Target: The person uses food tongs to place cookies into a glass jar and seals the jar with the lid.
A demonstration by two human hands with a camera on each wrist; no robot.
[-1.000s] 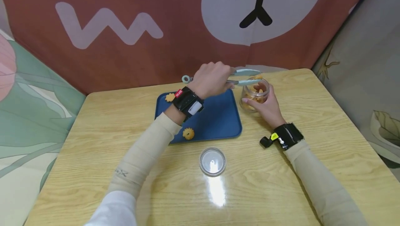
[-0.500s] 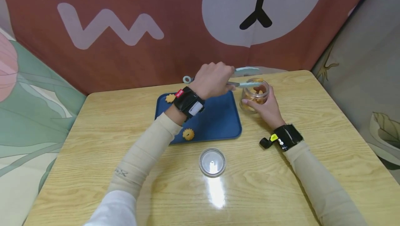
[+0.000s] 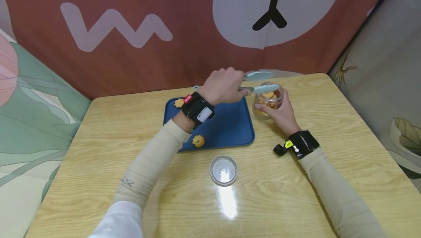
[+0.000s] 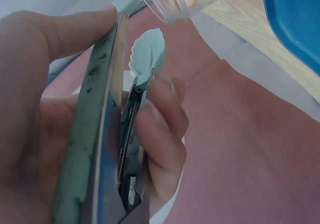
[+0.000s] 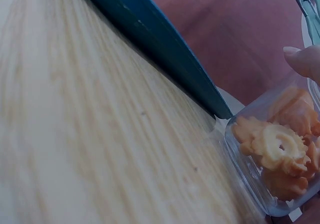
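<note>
My left hand [image 3: 223,86] grips tongs [image 3: 264,89] with pale blue-green scalloped tips. In the left wrist view the tongs' two arms stand apart, one tip [image 4: 149,53] bare, the other at the jar's rim. Around the clear jar [image 3: 257,109] curl the fingers and thumb of my right hand [image 3: 285,116], steadying it on the table right of the tray. Golden flower-shaped cookies [image 5: 280,146] fill the jar's lower part, and its mouth is uncovered. One tong tip overlaps that mouth in the head view; the other is held behind it.
A blue tray [image 3: 230,121] lies left of the jar, bearing a cookie [image 3: 198,141] near its front edge and another cookie [image 3: 179,102] at the back left. In front of the tray sits a round clear lid [image 3: 223,171]. A printed curtain [image 3: 197,55] hangs behind the table.
The tongs held a cookie over the jar; they have lowered, spread apart and let it go into the jar. My right hand keeps its grip on the jar.
</note>
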